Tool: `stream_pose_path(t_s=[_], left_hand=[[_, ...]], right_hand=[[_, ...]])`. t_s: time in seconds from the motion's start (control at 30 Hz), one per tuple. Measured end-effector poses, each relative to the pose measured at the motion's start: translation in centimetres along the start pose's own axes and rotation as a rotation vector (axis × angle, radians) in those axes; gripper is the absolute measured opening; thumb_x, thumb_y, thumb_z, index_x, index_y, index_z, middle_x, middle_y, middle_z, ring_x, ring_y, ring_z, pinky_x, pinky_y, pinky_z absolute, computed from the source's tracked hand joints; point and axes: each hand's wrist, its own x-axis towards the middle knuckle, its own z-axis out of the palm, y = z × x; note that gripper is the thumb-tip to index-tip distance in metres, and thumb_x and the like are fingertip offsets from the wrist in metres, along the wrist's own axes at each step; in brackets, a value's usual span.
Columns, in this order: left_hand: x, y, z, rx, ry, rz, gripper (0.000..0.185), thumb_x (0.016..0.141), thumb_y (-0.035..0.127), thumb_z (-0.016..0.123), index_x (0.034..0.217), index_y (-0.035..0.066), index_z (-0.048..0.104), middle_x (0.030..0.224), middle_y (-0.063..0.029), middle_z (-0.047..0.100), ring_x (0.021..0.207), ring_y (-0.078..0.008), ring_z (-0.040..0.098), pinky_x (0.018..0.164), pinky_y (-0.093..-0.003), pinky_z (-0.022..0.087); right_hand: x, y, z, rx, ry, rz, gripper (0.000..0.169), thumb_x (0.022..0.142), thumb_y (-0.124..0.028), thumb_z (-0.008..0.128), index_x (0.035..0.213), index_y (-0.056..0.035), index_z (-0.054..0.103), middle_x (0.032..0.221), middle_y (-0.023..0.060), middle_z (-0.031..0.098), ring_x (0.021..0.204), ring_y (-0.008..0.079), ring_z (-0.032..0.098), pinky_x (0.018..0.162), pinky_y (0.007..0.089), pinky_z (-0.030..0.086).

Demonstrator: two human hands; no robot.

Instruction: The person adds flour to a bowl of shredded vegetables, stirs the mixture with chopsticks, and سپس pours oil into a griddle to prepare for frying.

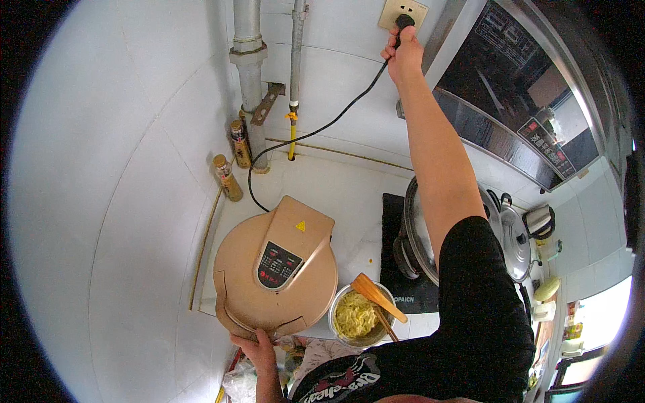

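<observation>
A round, rose-gold electric baking pan [302,312] sits on the white counter with its lid down. The fingers of my left hand [258,347] are on its front handle edge. High on the wall, my right hand [405,53] grips the black power plug [404,21] at the wall socket [388,15]. From there a black cord [330,123] runs down to the back of the pan. To the pan's right stands a metal bowl [333,325] of pale yellow shredded food [355,315]. A wooden spatula [375,294] and chopsticks [387,325] rest in or across the bowl.
Two cork-topped bottles [228,179] stand by grey pipes [249,75] and a yellow gas pipe [292,141]. Right of the bowl, a large metal pot [415,237] is on a black cooktop [390,252], partly behind my arm. A range hood [519,90] overhangs that side.
</observation>
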Motion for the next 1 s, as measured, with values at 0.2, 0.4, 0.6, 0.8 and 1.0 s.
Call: stream_pose_path(t_s=[0.2, 0.4, 0.6, 0.8, 1.0], left_hand=[[0.0, -0.1, 0.0, -0.042, -0.014, 0.002, 0.066, 0.078, 0.003, 0.053, 0.130, -0.010, 0.015, 0.123, -0.0284, 0.036, 0.114, -0.0373, 0.042, 0.099, -0.0425, 0.033], [0.3, -0.9, -0.2, -0.029, -0.056, 0.081, 0.065, 0.082, 0.007, 0.050, 0.132, 0.003, 0.009, 0.128, -0.0234, 0.034, 0.100, -0.0325, 0.052, 0.069, -0.0350, 0.048], [0.1, -0.3, -0.3, 0.000, -0.019, 0.046, 0.067, 0.080, 0.005, 0.052, 0.132, -0.004, 0.011, 0.127, -0.0266, 0.033, 0.107, -0.0352, 0.045, 0.085, -0.0386, 0.039], [0.7, -3.2, -0.3, 0.000, -0.034, 0.146, 0.067, 0.082, 0.008, 0.050, 0.133, 0.008, 0.006, 0.126, -0.0239, 0.035, 0.085, -0.0330, 0.061, 0.048, -0.0339, 0.058], [0.4, -3.9, -0.8, -0.012, -0.039, 0.136, 0.069, 0.082, 0.009, 0.052, 0.133, 0.007, 0.005, 0.126, -0.0239, 0.035, 0.085, -0.0327, 0.061, 0.049, -0.0325, 0.058]], right_hand=[[-0.1, -0.1, -1.6, 0.227, 0.034, 0.103, 0.047, 0.094, -0.049, 0.037, 0.080, -0.0064, 0.051, 0.059, 0.0006, 0.040, 0.047, 0.0130, 0.028, 0.046, 0.0295, 0.028], [-0.8, -0.5, -0.4, 0.023, 0.044, 0.056, 0.046, 0.096, -0.045, 0.035, 0.085, -0.0026, 0.051, 0.062, 0.0014, 0.040, 0.050, 0.0128, 0.031, 0.048, 0.0280, 0.029], [-0.5, 0.3, 1.4, -0.217, 0.245, -0.056, 0.038, 0.095, -0.037, 0.044, 0.082, -0.0024, 0.053, 0.061, 0.0014, 0.043, 0.048, 0.0114, 0.035, 0.044, 0.0276, 0.031], [1.2, 0.3, 1.5, -0.244, 0.350, -0.049, 0.033, 0.084, -0.035, 0.050, 0.077, -0.0022, 0.053, 0.065, 0.0056, 0.050, 0.048, 0.0158, 0.043, 0.039, 0.0313, 0.033], [0.8, -0.2, 2.7, -0.359, 0.430, -0.009, 0.036, 0.089, -0.036, 0.049, 0.083, -0.0024, 0.056, 0.066, 0.0047, 0.051, 0.050, 0.0149, 0.042, 0.043, 0.0314, 0.037]])
